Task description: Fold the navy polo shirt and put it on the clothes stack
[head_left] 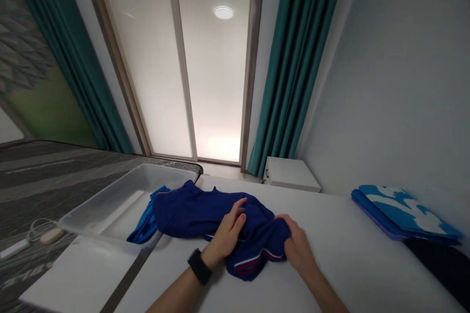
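A crumpled dark blue garment with white and red stripes along one edge lies on the white table; its exact kind cannot be made out. My left hand rests on the cloth near its middle, fingers stretched out and a black watch on the wrist. At the garment's right end, my right hand has its fingers closed on the fabric. The garment's left end reaches the rim of a clear plastic bin, where a brighter blue cloth hangs inside.
Folded blue clothes with a white pattern are stacked at the table's right, above a dark cloth. A white cabinet stands beyond the table. A power strip lies on the grey patterned bed cover at left.
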The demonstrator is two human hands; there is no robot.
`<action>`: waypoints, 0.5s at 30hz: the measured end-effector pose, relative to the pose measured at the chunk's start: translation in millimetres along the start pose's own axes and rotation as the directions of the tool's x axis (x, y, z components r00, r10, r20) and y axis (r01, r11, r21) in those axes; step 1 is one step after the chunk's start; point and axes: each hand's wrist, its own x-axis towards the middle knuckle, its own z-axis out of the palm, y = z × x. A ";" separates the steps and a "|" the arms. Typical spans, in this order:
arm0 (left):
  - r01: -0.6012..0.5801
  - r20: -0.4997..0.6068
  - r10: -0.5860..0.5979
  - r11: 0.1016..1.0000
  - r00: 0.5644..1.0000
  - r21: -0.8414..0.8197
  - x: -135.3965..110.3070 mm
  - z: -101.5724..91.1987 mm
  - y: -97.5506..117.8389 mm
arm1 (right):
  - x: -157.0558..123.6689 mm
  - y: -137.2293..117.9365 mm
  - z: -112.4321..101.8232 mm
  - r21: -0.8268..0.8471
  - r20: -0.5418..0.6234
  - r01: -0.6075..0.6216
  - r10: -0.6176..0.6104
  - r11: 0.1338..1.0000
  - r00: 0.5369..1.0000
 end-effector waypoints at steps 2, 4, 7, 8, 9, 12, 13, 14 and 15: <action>-0.105 0.126 0.079 0.971 0.989 0.216 -2.5 -11.4 0.2 | 5.1 19.3 -6.7 0.103 -0.112 -0.173 0.184 0.980 0.977; -0.213 0.260 0.107 0.881 0.960 0.423 -3.5 -20.5 1.7 | 8.8 41.1 -17.6 0.115 -0.122 -0.255 0.269 0.960 0.955; -0.299 0.333 0.109 0.745 0.937 0.596 -2.5 -24.5 1.2 | 8.9 63.1 -34.7 -0.040 -0.004 -0.254 0.254 0.966 0.967; -0.306 0.330 0.114 0.723 0.937 0.619 -1.9 -23.6 -0.4 | 7.8 64.8 -38.7 -0.093 0.021 -0.220 0.223 0.971 0.975; -0.307 0.321 0.120 0.712 0.939 0.632 -1.1 -21.9 -2.9 | 6.4 63.1 -41.2 -0.133 0.034 -0.169 0.175 0.977 0.984; -0.271 0.267 0.124 0.725 0.956 0.633 1.8 -15.4 -13.6 | 1.7 41.9 -38.5 -0.168 0.046 0.046 -0.039 0.985 0.998; -0.252 0.241 0.126 0.744 0.962 0.618 2.9 -13.2 -17.3 | -0.2 31.7 -34.3 -0.170 0.052 0.111 -0.103 0.979 0.993; -0.233 0.212 0.129 0.770 0.969 0.594 3.9 -11.2 -20.5 | -2.3 21.3 -28.7 -0.180 0.066 0.165 -0.156 0.970 0.986; -0.211 0.178 0.133 0.801 0.975 0.560 4.8 -9.4 -22.9 | -4.5 11.7 -22.0 -0.207 0.098 0.211 -0.195 0.955 0.976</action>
